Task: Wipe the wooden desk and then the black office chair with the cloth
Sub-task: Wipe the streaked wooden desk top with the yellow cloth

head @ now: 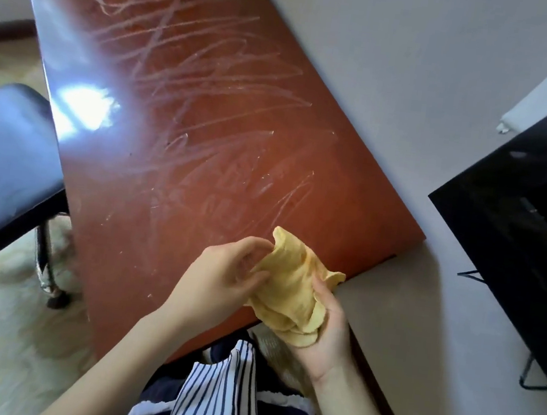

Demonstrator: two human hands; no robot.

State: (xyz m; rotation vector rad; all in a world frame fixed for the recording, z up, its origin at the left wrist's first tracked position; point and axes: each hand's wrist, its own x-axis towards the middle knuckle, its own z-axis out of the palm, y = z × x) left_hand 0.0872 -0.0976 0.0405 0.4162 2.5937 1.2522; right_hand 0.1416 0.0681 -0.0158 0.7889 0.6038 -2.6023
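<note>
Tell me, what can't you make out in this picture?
Head view.
The black office chair: backrest cut off by the left edge.
The wooden desk: far end cut off by the top edge.
The yellow cloth: bunched, underside hidden by the right hand.
The black screen: cut by the right edge.

Both hands bunch a yellow cloth point(289, 294) above the near right corner of the smeared wooden desk point(179, 121): the left hand point(223, 278) pinches its edge, the right hand point(328, 329) cradles it underneath. A black office chair point(0, 172) stands at the desk's left edge.
</note>
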